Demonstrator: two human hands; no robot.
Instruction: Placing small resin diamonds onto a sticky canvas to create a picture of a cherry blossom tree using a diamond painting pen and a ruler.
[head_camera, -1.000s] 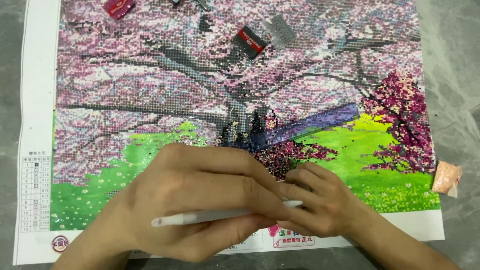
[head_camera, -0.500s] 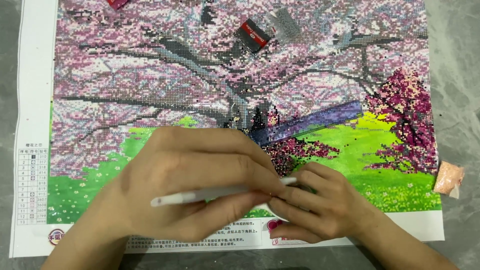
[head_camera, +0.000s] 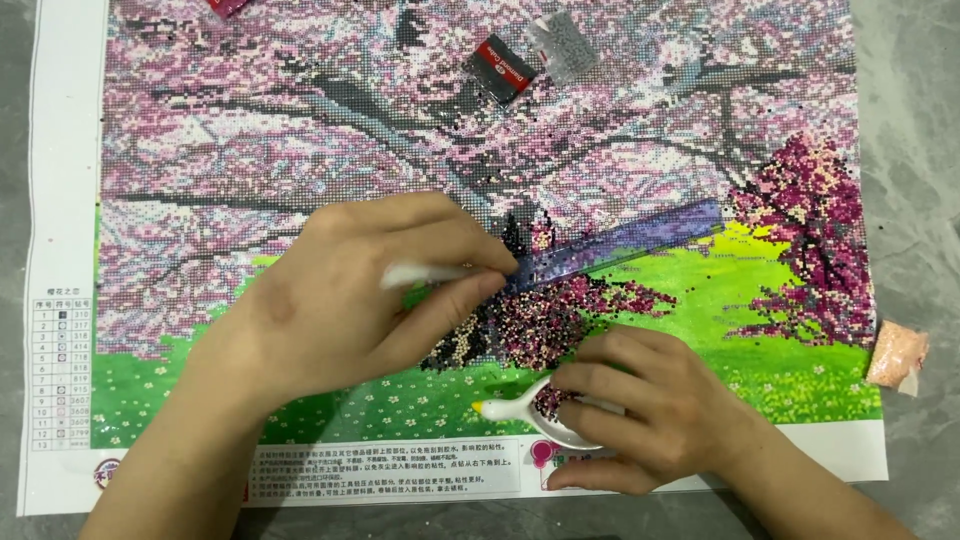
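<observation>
Left hand (head_camera: 350, 300) has moved up the canvas (head_camera: 60, 200), uncovering the white tray (head_camera: 520, 410). It pinches a white pen (head_camera: 425, 273), long axis pointing right at the ruler (head_camera: 620, 245). Right hand (head_camera: 630, 410) grips the tray, spout pointing left, near the canvas's bottom edge.

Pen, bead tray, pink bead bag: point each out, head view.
white pen (head_camera: 425, 273), head view: barrel showing between the left hand's fingers.
white bead tray (head_camera: 510, 409), head view: its spout, left of the right hand.
pink bead bag (head_camera: 895, 352), head view: middle of the bag.
</observation>
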